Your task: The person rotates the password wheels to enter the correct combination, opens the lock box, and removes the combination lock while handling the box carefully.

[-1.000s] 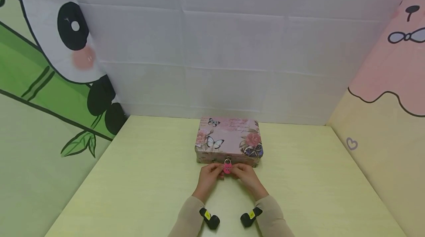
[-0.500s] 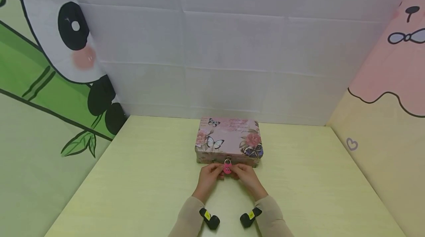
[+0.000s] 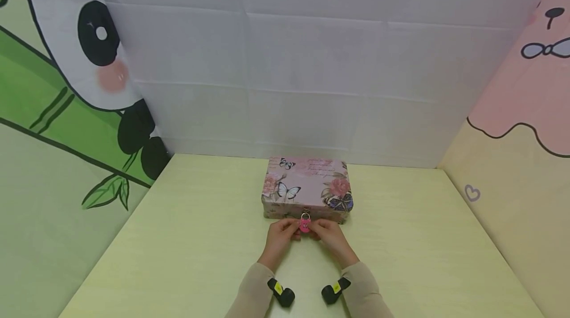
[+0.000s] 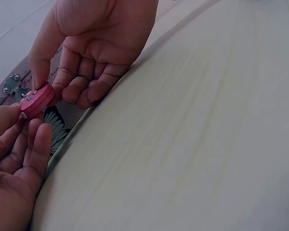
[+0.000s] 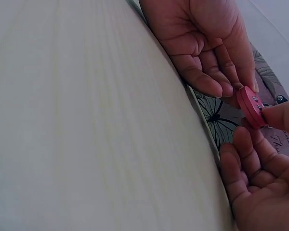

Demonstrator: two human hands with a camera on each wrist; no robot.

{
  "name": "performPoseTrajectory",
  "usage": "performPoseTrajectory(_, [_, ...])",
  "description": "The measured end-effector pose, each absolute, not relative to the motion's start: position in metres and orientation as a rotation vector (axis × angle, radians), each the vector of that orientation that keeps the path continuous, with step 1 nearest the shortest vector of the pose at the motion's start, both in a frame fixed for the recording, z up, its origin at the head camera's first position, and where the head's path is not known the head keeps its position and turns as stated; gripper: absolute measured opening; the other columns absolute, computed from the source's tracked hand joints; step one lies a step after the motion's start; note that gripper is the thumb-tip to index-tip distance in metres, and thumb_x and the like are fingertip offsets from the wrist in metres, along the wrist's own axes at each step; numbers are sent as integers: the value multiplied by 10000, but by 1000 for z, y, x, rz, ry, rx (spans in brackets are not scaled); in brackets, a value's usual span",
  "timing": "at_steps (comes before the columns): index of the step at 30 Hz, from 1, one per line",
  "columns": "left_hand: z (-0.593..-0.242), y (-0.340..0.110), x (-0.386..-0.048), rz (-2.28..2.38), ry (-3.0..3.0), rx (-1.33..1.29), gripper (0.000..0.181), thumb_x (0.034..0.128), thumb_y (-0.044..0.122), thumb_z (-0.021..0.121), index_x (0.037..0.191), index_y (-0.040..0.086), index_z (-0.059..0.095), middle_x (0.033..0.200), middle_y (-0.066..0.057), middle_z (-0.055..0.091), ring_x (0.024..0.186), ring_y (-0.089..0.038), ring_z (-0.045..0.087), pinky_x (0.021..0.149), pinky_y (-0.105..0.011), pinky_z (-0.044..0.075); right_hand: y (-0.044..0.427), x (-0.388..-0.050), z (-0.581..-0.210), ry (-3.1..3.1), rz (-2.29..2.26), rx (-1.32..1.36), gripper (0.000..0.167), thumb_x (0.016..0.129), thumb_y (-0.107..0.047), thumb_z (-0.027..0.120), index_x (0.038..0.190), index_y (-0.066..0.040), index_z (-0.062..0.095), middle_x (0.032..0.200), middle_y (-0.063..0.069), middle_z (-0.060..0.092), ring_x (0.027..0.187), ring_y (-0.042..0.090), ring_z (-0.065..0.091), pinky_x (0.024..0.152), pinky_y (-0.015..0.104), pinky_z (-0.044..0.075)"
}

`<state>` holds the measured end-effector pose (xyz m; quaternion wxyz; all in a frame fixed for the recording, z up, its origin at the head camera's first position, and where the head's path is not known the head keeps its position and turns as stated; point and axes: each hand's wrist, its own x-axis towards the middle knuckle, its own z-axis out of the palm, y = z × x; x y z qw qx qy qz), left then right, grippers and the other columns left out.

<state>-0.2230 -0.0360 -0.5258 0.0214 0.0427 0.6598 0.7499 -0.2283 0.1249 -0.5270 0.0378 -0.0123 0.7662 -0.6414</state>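
A pink combination padlock (image 3: pixel 305 225) hangs by its silver shackle at the front clasp of a flowered, butterfly-printed box (image 3: pixel 307 179), whose lid is down. My left hand (image 3: pixel 281 234) pinches the padlock's left side between thumb and fingers. From the other side, my right hand (image 3: pixel 330 235) pinches it too. In the left wrist view the small number dials show on the face of the padlock (image 4: pixel 37 100), between both thumbs; the digits are too small to read. The right wrist view has the padlock (image 5: pixel 250 107) by the box's front edge, with the remaining fingers loosely curled below.
The box stands on a pale yellow table (image 3: pixel 200 239), close to the white back curtain (image 3: pixel 307 61). A panda-and-bamboo print (image 3: pixel 89 110) covers the left side; a pink cartoon print (image 3: pixel 521 100) covers the right. Each wrist wears a black camera strap.
Both hands keep their hold in almost the same place. The padlock's face appears tipped very slightly differently; the box has not moved.
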Motion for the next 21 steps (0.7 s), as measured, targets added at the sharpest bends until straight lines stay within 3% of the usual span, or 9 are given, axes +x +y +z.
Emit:
performPoseTrajectory(7, [-524, -37, -222, 2327, 2045, 148, 209, 974, -13, 593, 998, -216, 632, 801, -90, 679, 665, -115, 634, 651, -248, 584, 124, -221, -510, 2366, -1918, -62, 223, 962, -21, 574, 891, 177, 651, 775, 53, 639, 739, 153, 549, 704, 327, 507])
performPoseTrajectory(15, [-522, -36, -220, 2310, 2072, 142, 208, 972, -17, 593, 1005, -219, 632, 812, -114, 685, 658, -107, 629, 637, -226, 574, 127, -231, -532, 2377, -1923, -70, 218, 952, -61, 614, 869, 130, 675, 756, 31, 637, 714, 125, 540, 662, 264, 484])
performPoseTrajectory(21, [-520, -36, -220, 2302, 2073, 121, 213, 973, -11, 598, 1011, -217, 634, 810, -105, 687, 654, -108, 629, 636, -230, 577, 129, -232, -534, 2331, -1952, -79, 233, 973, -57, 606, 892, 153, 664, 759, 27, 630, 721, 129, 536, 665, 256, 489])
